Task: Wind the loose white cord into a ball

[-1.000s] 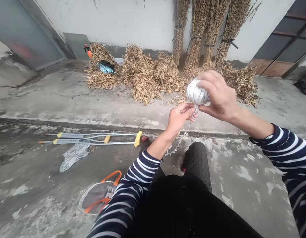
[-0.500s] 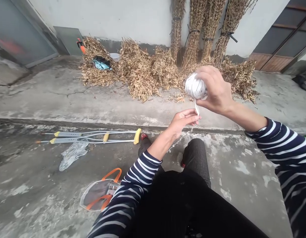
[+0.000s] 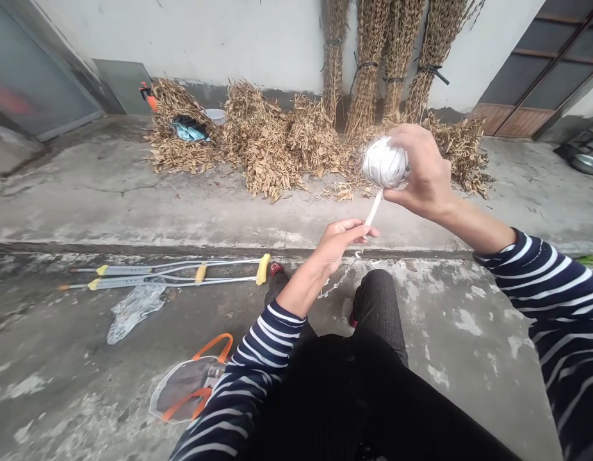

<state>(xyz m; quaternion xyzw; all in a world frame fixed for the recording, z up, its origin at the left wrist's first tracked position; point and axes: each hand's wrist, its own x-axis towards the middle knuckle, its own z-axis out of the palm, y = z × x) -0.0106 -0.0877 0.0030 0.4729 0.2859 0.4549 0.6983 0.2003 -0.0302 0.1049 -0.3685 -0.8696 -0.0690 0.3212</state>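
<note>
While the right hand [image 3: 421, 169] is gripping a white ball of wound strapping [image 3: 385, 163] right of centre in the upper half of the frame, its fingers are curling over the top and far side of the ball and the thumb is pressing from below. A loose strip [image 3: 373, 209] is running down and leftward from the underside of the ball to the left hand [image 3: 342, 238], which is pinching it between thumb and fingertips just below and left of the ball, near the middle of the frame. Both forearms are showing navy sleeves with white stripes [image 3: 268, 346], and black trousers [image 3: 373, 384] are filling the lower middle, with one knee pointing up toward the hands.

On the concrete ground [image 3: 109, 192], a pair of grey crutches with yellow pads [image 3: 176, 274] is lying flat at left of centre, and a crumpled clear plastic bag [image 3: 133, 307] is lying just below them. A mesh bag with orange handles [image 3: 193, 381] is sitting at lower left, beside the left sleeve. Heaps of dry brown stalks [image 3: 272, 137] are lying along the foot of the white wall [image 3: 229, 38] across the upper middle, and tied bundles [image 3: 397, 57] are leaning upright against it at upper right of centre.
</note>
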